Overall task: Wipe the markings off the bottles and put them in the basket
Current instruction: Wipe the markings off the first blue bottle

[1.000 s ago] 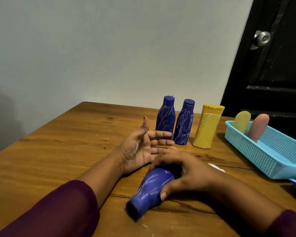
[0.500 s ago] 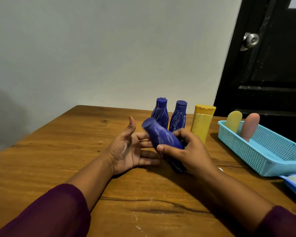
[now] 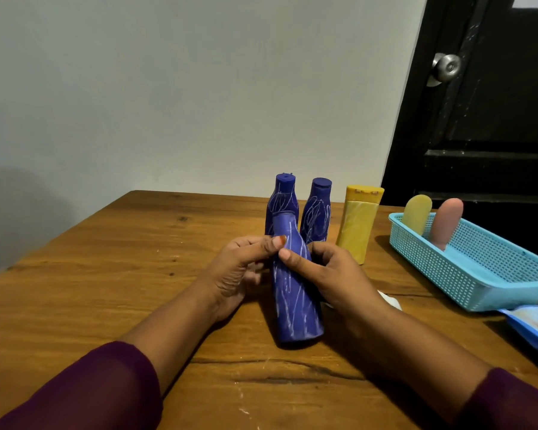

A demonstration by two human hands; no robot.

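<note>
Held bottle (image 3: pixel 292 301) now upright, left hand (image 3: pixel 238 270), right hand (image 3: pixel 334 274) gripping, basket (image 3: pixel 479 294) rightward

So the blue bottle (image 3: pixel 294 299) isn't lying on the desk (image 3: pixel 121 274) under the right hand (image 3: pixel 339 274) anymore. It's up on its base now, cap end leaning away, and the left hand (image 3: pixel 236 271), which was open palm-up, now grips it too.

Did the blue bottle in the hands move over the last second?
Yes. The bottle lay flat well short of the standing bottles; now the left hand and right hand hold it nearly upright, its top overlapping one.
</note>
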